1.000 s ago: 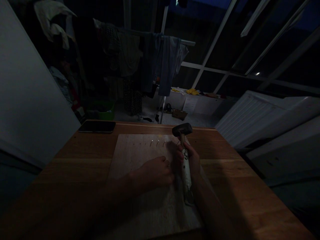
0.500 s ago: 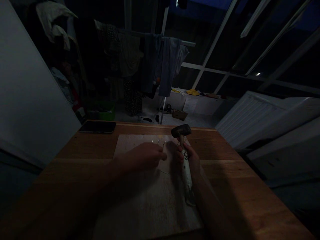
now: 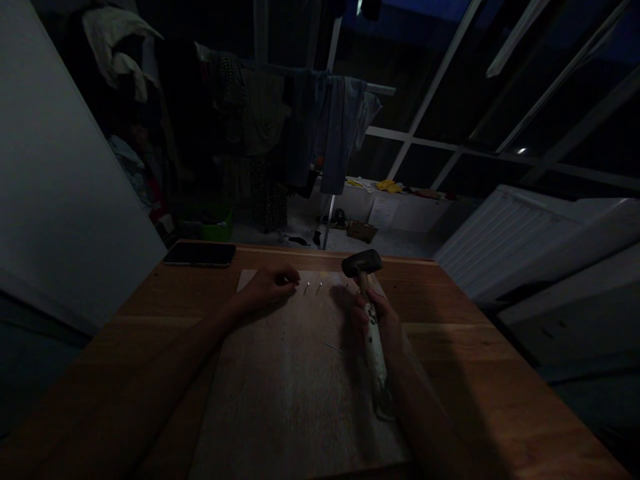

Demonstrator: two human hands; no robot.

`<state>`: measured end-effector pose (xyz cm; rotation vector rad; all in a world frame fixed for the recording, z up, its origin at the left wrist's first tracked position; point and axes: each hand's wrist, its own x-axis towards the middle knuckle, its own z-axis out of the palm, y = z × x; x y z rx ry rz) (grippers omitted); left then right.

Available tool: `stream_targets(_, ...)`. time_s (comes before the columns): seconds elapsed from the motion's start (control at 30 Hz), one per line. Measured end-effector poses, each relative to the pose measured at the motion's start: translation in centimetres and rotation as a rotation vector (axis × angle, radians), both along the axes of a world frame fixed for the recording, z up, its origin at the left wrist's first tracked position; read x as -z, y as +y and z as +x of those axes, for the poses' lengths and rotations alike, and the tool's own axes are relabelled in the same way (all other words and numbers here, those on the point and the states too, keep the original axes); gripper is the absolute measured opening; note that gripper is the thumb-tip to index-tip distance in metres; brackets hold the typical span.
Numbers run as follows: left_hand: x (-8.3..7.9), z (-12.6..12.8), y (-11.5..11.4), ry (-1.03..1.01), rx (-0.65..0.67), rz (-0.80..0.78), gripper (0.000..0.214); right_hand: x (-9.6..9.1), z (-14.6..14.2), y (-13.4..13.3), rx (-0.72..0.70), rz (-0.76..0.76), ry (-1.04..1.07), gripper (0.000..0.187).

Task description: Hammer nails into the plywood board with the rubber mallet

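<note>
My right hand [image 3: 383, 323] is wrapped round the pale, worn handle of a hammer [image 3: 363, 263], its dark head raised at the far end. My left hand [image 3: 273, 285] rests at the far left of a wooden board [image 3: 280, 400], thumb and fingertips pinched together; whether a small thing is between them is too dark to tell. Just right of those fingertips, a nail [image 3: 307, 289] stands in the board, with several more in a row toward the hammer. A loose nail [image 3: 333, 347] lies flat near the board's middle.
A dark phone [image 3: 200, 254] lies at the table's far left corner. The board rests on a wooden table [image 3: 460, 360]. Beyond it, clothes [image 3: 340, 133] hang on a drying rack, and a white radiator [image 3: 525, 223] stands at right. The room is dim.
My left hand has drawn back to the left along the nail row, uncovering nails and more of the board. My right hand and the hammer have hardly moved.
</note>
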<state>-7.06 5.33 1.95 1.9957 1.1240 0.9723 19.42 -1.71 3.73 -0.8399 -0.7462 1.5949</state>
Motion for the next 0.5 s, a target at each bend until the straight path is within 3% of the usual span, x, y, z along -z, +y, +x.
stream_targets(0.23, 0.0, -0.1, 0.0, 0.007, 0.027, -0.026, 0.016, -0.5, -1.3, -0.7, -0.027, -0.017, -0.063, 0.033)
stream_targets(0.5, 0.1, 0.0, -0.1, 0.017, 0.040, -0.048, 0.021, -0.6, -3.6, -1.8, -0.138, 0.122, -0.209, 0.040)
